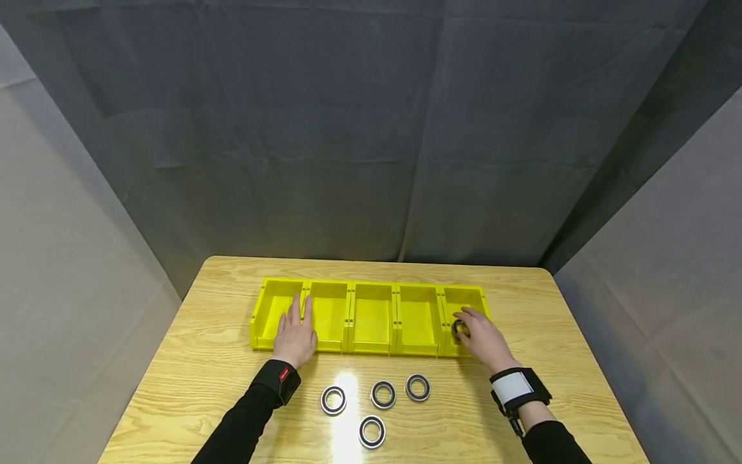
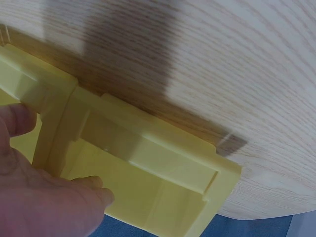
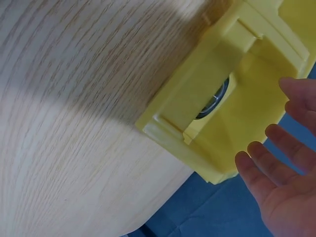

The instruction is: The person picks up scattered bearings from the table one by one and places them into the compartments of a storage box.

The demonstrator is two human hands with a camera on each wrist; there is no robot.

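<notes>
Four rings (image 1: pixel 362 432) lie before yellow bins (image 1: pixel 373 347), left hand (image 1: pixel 295 339) spread, right hand (image 1: pixel 485 340) spread near a fifth ring (image 3: pixel 216 102) inside one.

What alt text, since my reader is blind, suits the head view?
A person's right hand is beside a dark ring in the rightmost of five joined yellow bins; the left hand is over the two leftmost. Four silver-and-black rings lie on the wooden table in front.

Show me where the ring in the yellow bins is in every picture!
Head: the ring is low, right of middle, in the rightmost bin, by the right hand.
Left wrist: not in it.
Right wrist: the ring is right of middle, partly hidden by the bin's front wall.
Shared landmark: the yellow bins.
</notes>
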